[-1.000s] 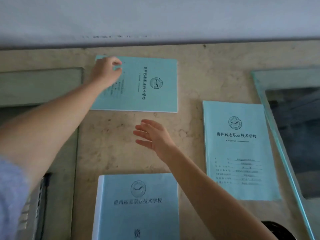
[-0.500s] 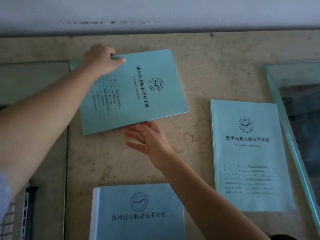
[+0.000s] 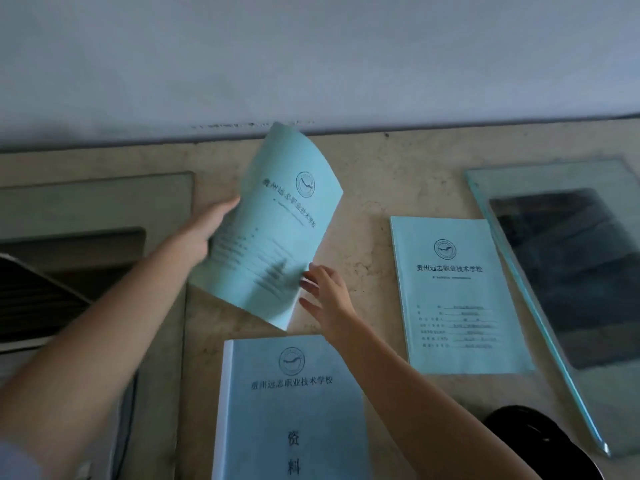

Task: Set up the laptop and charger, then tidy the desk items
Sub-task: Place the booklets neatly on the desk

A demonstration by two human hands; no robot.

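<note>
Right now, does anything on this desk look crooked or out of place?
Only the lifted booklet: the left hand holds it off the desk, tilted and bowed, with the right hand at its lower edge. The right booklet and the near booklet lie flat and fairly square.

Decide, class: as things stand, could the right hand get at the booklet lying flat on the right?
Probably yes. The right hand is open, only touching the lifted booklet's edge, which the left hand holds. Bare desk lies between it and the right booklet; nothing blocks the way.
</note>
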